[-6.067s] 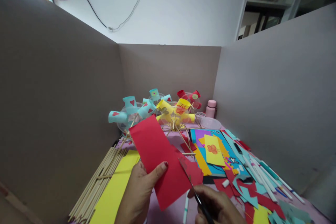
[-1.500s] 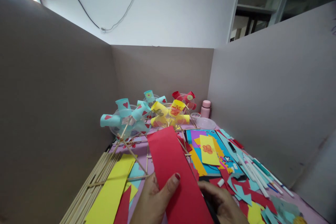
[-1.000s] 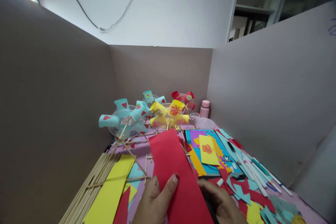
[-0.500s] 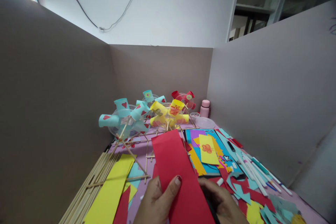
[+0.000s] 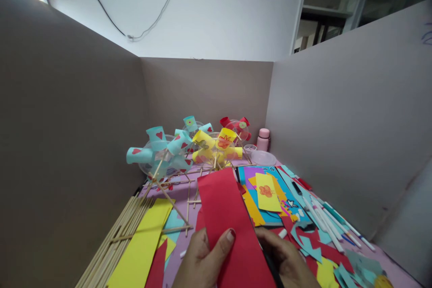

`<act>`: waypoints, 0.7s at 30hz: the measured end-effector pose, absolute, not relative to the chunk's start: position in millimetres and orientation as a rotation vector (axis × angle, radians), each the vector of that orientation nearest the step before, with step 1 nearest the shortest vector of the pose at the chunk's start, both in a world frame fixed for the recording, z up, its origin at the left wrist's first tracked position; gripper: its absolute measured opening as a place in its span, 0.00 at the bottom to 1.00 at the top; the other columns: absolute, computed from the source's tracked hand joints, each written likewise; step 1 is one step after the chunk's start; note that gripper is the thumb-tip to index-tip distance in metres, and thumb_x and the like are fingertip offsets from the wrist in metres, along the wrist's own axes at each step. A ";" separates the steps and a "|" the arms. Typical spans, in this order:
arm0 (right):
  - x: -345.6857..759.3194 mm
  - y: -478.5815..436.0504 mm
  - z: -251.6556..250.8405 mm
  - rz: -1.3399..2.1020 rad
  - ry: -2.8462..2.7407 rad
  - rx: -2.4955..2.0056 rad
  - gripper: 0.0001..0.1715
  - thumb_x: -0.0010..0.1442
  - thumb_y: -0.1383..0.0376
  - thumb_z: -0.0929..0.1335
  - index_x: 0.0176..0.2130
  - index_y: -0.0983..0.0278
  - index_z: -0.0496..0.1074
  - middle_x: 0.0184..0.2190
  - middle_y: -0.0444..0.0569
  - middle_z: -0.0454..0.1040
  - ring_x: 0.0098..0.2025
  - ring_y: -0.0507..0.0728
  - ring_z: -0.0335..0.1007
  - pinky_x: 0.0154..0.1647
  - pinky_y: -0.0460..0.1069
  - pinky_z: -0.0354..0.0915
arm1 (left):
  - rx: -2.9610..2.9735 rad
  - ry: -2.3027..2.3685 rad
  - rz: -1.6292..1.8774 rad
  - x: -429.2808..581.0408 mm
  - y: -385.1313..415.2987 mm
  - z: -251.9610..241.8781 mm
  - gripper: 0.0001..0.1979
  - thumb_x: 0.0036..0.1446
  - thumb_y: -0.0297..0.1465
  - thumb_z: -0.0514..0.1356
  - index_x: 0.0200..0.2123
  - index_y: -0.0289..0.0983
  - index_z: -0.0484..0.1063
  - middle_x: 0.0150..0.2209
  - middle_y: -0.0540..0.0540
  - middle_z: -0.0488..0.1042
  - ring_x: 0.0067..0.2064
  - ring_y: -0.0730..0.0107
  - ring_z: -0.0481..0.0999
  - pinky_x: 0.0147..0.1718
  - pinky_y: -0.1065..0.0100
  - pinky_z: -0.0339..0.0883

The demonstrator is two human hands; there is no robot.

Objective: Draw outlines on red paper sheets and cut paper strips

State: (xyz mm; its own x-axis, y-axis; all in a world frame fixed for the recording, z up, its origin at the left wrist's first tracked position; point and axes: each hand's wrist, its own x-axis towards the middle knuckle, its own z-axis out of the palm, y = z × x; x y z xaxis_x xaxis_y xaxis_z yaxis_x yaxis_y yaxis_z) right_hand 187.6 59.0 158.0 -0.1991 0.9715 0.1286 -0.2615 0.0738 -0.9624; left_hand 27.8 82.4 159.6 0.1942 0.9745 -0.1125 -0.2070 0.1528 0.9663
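A long strip of red paper stands tilted up in front of me. My left hand pinches it, with the thumb lying across its face and the fingers behind. By the strip's right edge, my right hand is closed with its fingers curled. A dark, narrow object shows between that hand and the paper. Most of it is hidden, so its kind is unclear. More red paper lies behind the strip.
Paper-cup wheels in blue, yellow and red stand at the back on stick frames. Bamboo sticks and yellow paper lie left. A colourful book, markers and paper scraps lie right. A pink bottle stands behind.
The red strip has shifted slightly to the right and its top edge sits a little lower. My left thumb has moved slightly right and down with it.
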 end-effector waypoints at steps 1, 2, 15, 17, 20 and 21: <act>188.0 59.4 157.5 1.396 -1.221 -0.835 0.26 0.40 0.62 0.79 0.41 0.63 0.78 0.36 0.52 0.81 0.45 0.65 0.75 0.48 0.53 0.69 | 1.035 0.975 1.073 28.0 82.1 159.6 0.21 0.44 0.46 0.68 0.35 0.36 0.75 0.37 0.40 0.79 0.42 0.50 0.77 0.40 0.57 0.70; 188.4 59.7 157.0 1.397 -1.226 -0.836 0.26 0.40 0.62 0.79 0.41 0.63 0.78 0.36 0.52 0.81 0.45 0.65 0.75 0.47 0.53 0.69 | 1.033 0.968 1.067 28.2 81.9 159.7 0.20 0.45 0.46 0.67 0.35 0.36 0.75 0.37 0.40 0.79 0.42 0.50 0.77 0.40 0.57 0.70; 188.7 61.9 154.2 1.368 -1.269 -0.845 0.27 0.40 0.59 0.79 0.41 0.63 0.78 0.33 0.52 0.81 0.41 0.64 0.77 0.42 0.51 0.71 | 1.034 0.974 1.048 24.6 81.8 161.3 0.21 0.44 0.46 0.68 0.34 0.35 0.74 0.36 0.40 0.80 0.41 0.49 0.78 0.38 0.57 0.71; 188.1 61.8 155.1 1.363 -1.281 -0.852 0.27 0.39 0.57 0.79 0.40 0.63 0.78 0.34 0.52 0.81 0.41 0.64 0.77 0.44 0.51 0.70 | 0.991 0.999 1.071 21.7 81.5 161.7 0.20 0.45 0.46 0.68 0.34 0.36 0.74 0.35 0.40 0.80 0.41 0.49 0.78 0.38 0.57 0.71; 187.3 59.6 157.2 1.355 -1.297 -0.865 0.28 0.39 0.56 0.79 0.41 0.62 0.78 0.33 0.51 0.81 0.40 0.63 0.77 0.46 0.52 0.69 | 0.944 1.063 1.134 16.5 82.2 163.3 0.19 0.45 0.47 0.67 0.34 0.38 0.75 0.34 0.42 0.80 0.41 0.50 0.77 0.38 0.59 0.71; 187.3 58.4 157.9 1.345 -1.299 -0.881 0.27 0.40 0.55 0.78 0.41 0.62 0.78 0.33 0.50 0.81 0.40 0.63 0.77 0.46 0.52 0.69 | 0.938 1.078 1.154 15.4 82.8 164.7 0.19 0.45 0.47 0.66 0.33 0.38 0.75 0.34 0.43 0.80 0.41 0.51 0.77 0.38 0.59 0.71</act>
